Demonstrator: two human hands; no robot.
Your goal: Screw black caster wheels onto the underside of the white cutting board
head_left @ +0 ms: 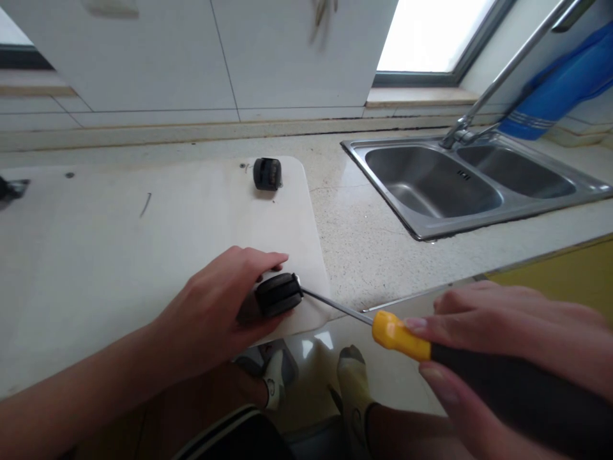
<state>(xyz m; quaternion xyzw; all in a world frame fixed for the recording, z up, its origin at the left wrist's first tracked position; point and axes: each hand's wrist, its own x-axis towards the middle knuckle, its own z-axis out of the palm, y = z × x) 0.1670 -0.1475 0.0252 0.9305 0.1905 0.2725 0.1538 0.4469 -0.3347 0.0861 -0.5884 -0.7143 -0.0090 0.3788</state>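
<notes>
Near the front edge of the white board, my left hand [225,294] is closed around a black caster wheel [278,295], thumb below and fingers above it. A screwdriver [401,335] with a yellow and black handle lies in the grip of my right hand [498,338]. Its thin metal shaft runs left, and the tip meets the right end of the wheel; the exact contact point is too small to make out. Farther back on the board rests a second black caster wheel [267,174], touched by neither hand.
The white board [201,217] covers the left part of the speckled countertop [349,255]. On it lie a thin dark strip [146,204] and, at the left edge, a partly cut-off black object [10,189]. A double steel sink [421,227] with a faucet [462,133] is at right.
</notes>
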